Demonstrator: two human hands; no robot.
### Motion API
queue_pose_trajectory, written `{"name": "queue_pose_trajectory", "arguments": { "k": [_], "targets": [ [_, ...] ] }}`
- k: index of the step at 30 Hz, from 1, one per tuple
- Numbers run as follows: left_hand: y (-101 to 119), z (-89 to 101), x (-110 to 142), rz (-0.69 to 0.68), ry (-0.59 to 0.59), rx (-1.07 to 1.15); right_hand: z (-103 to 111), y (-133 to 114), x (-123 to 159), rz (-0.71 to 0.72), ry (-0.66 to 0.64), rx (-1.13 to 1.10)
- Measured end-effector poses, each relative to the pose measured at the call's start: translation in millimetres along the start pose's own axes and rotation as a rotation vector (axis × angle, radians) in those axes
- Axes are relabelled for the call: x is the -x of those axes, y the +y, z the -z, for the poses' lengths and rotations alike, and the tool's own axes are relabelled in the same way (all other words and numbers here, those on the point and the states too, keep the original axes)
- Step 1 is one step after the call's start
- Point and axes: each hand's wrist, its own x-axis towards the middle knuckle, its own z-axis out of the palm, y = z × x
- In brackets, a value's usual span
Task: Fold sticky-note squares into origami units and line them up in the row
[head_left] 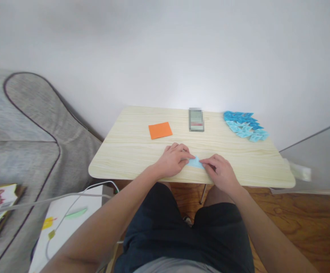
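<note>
A small light blue folded paper (195, 163) lies near the front edge of the light wooden table (130, 151). My left hand (174, 160) presses on its left side with the fingers curled together. My right hand (221, 170) pinches its right corner with the fingertips. Both hands touch the paper and hide part of it.
An orange square of paper (160, 130) lies left of the table's middle. A phone (196, 120) lies at the back. A pile of several folded blue paper pieces (246, 125) fills the back right corner. A grey sofa (25, 136) stands to the left, cables and a white box below it.
</note>
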Motion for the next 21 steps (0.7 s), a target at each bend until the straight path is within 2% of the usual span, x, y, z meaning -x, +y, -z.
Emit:
{"name": "queue_pose_trajectory", "arguments": {
  "k": [5, 14, 21],
  "targets": [
    [-4.2, 5.5, -0.7, -0.062, -0.042, 0.007, -1.4, -2.1, 0.9, 0.006, 0.024, 0.017],
    [-5.0, 3.1, -0.2, -0.065, -0.008, 0.009, -17.5, -25.8, -9.2, -0.173, 0.178, 0.197],
    [-3.5, 2.9, 0.2, -0.048, 0.001, 0.002, -17.4, -23.2, -9.0, -0.161, 0.149, 0.201]
  ]
}}
